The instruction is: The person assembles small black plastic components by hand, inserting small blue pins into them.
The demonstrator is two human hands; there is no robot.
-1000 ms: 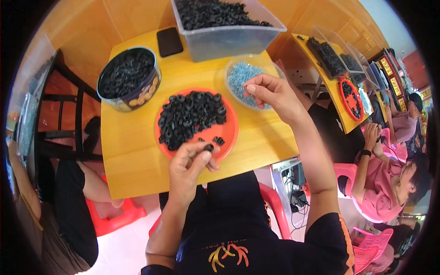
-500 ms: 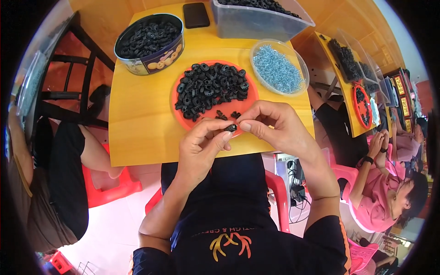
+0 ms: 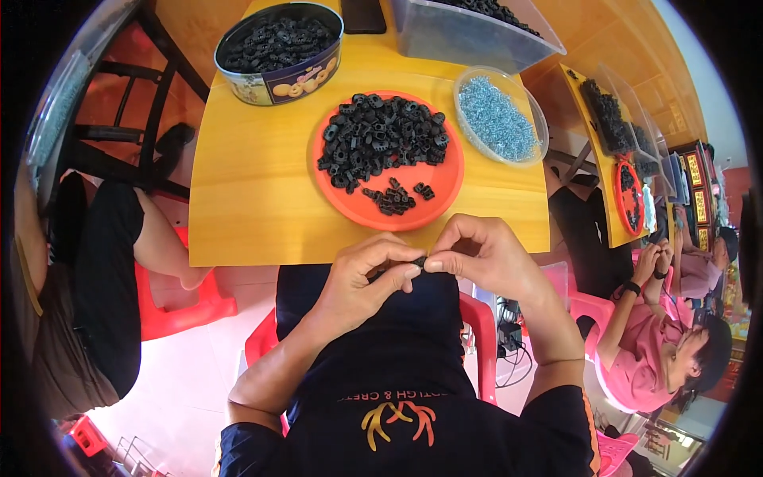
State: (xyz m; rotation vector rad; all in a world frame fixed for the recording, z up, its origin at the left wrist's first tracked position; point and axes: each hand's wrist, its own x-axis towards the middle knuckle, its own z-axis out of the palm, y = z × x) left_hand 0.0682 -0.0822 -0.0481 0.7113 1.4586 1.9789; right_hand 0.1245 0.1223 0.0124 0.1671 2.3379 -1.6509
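Observation:
My left hand (image 3: 367,277) pinches a small black plastic part (image 3: 419,261) between thumb and fingertips, just off the table's near edge. My right hand (image 3: 486,256) is closed too, its thumb and forefinger meeting at the part's right end. Whatever sits between those right fingertips is too small to make out. Beyond both hands lies a round orange-red plate (image 3: 441,195) with a large heap of black plastic parts (image 3: 381,135). A smaller cluster of black parts (image 3: 389,197) rests apart from the heap, toward the plate's near rim.
A clear round tub (image 3: 499,119) of tiny blue-silver pieces stands right of the plate. A round tin (image 3: 278,60) and a translucent bin (image 3: 477,40) hold more black parts. A dark phone-like slab (image 3: 364,16) lies between them. Other people sit left and right.
Both hands have drawn back from over the plate's near rim to my lap side of the table edge, still together at the black part. The view has shifted slightly.

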